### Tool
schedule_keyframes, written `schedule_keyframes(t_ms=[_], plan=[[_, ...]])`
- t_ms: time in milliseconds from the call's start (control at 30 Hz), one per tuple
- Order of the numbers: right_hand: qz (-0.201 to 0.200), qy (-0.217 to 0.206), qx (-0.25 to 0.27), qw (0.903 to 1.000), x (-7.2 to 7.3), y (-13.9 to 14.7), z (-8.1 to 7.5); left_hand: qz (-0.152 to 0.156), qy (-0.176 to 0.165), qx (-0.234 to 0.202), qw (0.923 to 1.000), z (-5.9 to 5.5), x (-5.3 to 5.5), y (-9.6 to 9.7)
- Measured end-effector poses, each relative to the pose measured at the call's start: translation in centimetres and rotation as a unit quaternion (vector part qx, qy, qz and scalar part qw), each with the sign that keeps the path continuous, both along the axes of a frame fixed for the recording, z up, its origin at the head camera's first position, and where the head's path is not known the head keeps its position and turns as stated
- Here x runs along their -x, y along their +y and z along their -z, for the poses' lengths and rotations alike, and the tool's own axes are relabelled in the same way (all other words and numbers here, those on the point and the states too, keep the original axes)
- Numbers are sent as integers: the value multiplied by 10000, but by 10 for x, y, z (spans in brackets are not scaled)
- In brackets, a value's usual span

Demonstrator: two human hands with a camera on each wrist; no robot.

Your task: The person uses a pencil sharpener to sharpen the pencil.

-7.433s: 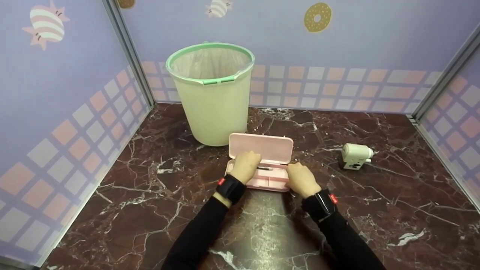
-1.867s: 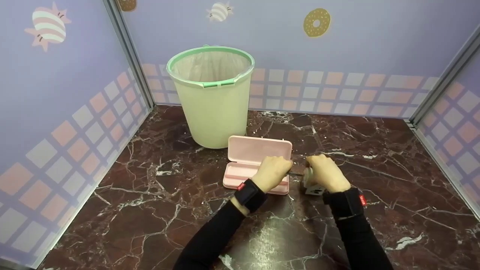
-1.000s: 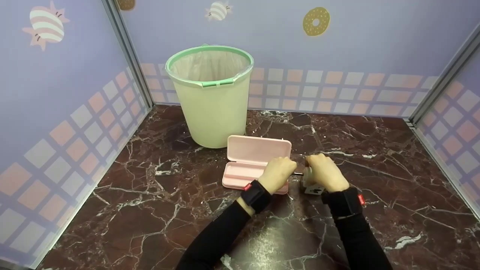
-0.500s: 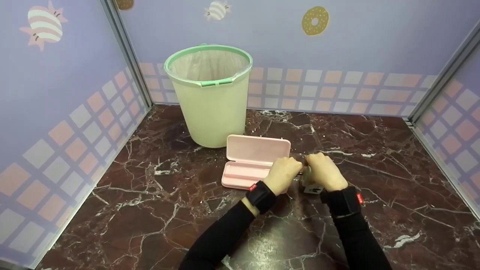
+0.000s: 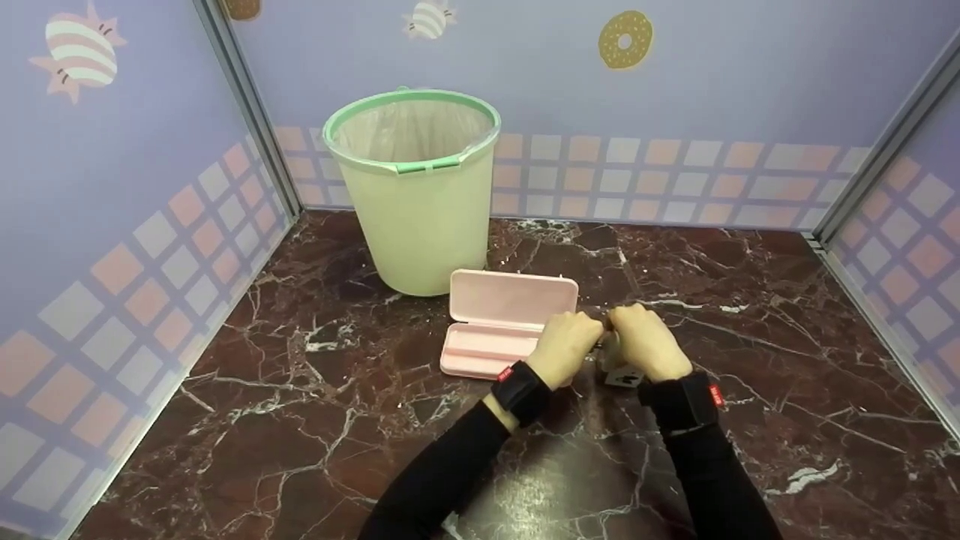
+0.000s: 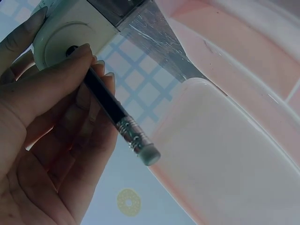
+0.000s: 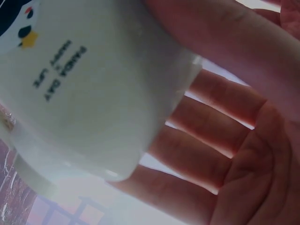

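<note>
My left hand (image 5: 566, 345) pinches a dark pencil (image 6: 105, 96) between thumb and fingers. Its eraser end, in a silver ferrule, points away from the sharpener in the left wrist view, while the other end sits in the sharpener's round hole, tip hidden. Beside it my right hand (image 5: 649, 341) grips the cream pencil sharpener (image 7: 117, 89), thumb on one side and fingers on the other. A panda print and small lettering show on its body. Left of the hands, a pink pencil case (image 5: 487, 345) lies with its lid (image 5: 514, 296) raised; my left hand covers its right end.
Behind the case stands a tall pale-green bin (image 5: 420, 225) with a green rim and a clear liner. Patterned panels (image 5: 705, 82) enclose the dark red marbled tabletop (image 5: 315, 420) at the back and on both sides.
The pencil has left the case, and the sharpener has come left from the table's right side into my right hand. Lately my left hand moved right, closing the gap to the sharpener.
</note>
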State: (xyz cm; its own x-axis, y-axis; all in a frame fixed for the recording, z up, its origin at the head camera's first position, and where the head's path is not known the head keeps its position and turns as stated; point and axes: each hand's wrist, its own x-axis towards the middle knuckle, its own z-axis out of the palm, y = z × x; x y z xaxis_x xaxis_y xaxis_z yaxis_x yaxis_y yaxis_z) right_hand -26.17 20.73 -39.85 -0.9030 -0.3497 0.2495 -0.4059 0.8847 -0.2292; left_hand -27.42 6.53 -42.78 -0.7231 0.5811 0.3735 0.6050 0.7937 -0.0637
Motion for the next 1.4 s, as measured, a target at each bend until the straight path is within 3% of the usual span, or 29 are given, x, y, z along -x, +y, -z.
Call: schedule_keyframes(t_ms=[233, 400, 600, 733, 833, 967, 1200, 1400], plan=[[20, 44, 11, 10000, -1, 1, 2, -70, 110, 91, 9999, 2, 0, 0], [-19, -303, 43, 9995, 0, 6, 2, -93, 73, 27, 9999, 2, 0, -2], [-385, -712, 258, 9964, 1, 23, -5, -178, 37, 41, 9998, -1, -4, -4], [-298, -1300, 234, 9908, -1, 43, -12, -125, -249, 213, 9994, -7, -10, 0], [-123, -1957, 165, 9804, -2, 58, -14, 74, -471, 274, 9985, -9, -13, 7], [96, -2391, -25, 9709, 5, 73, -10, 232, -483, 231, 9983, -8, -13, 20], [263, -2505, -2, 9677, 22, 79, 12, 214, -495, 363, 9979, 5, -12, 41], [329, -2328, 22, 9720, 27, 77, 21, 91, 18, 577, 9983, 13, -11, 50]])
